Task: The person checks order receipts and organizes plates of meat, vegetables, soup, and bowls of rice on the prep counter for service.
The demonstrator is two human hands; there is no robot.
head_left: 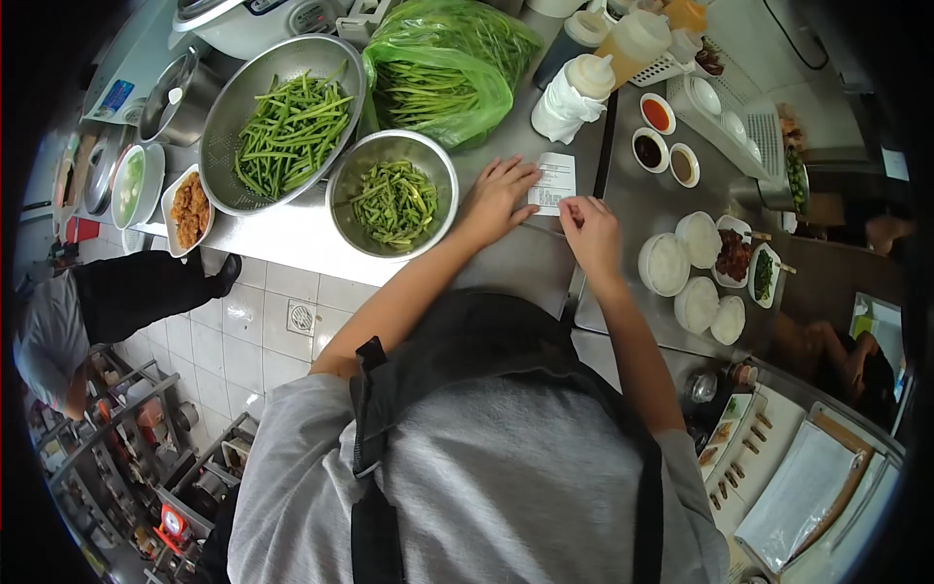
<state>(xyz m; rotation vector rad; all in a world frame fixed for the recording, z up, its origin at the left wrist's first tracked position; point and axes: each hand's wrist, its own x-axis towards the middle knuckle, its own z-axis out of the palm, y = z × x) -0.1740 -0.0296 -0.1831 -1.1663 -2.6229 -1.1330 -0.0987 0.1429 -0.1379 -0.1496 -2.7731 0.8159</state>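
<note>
A small printed paper receipt [556,181] lies on the steel counter in front of me. My left hand [494,202] rests flat on the counter with its fingers spread, the fingertips and thumb at the receipt's left edge. At the lower right corner of the paper, my right hand [591,232] is closed, thumb and forefinger pinching it. Just left of my left hand stands a steel bowl [443,164] of cut green beans [393,202]. Beyond the receipt is a squeeze bottle [569,102] wrapped in white cloth.
A colander [216,146] of longer beans and a green plastic bag [457,68] of beans fill the counter's left. On the right are three sauce dishes [650,151], several rice bowls [664,265] and small side dishes [734,251]. Another person [126,292] stands at the left.
</note>
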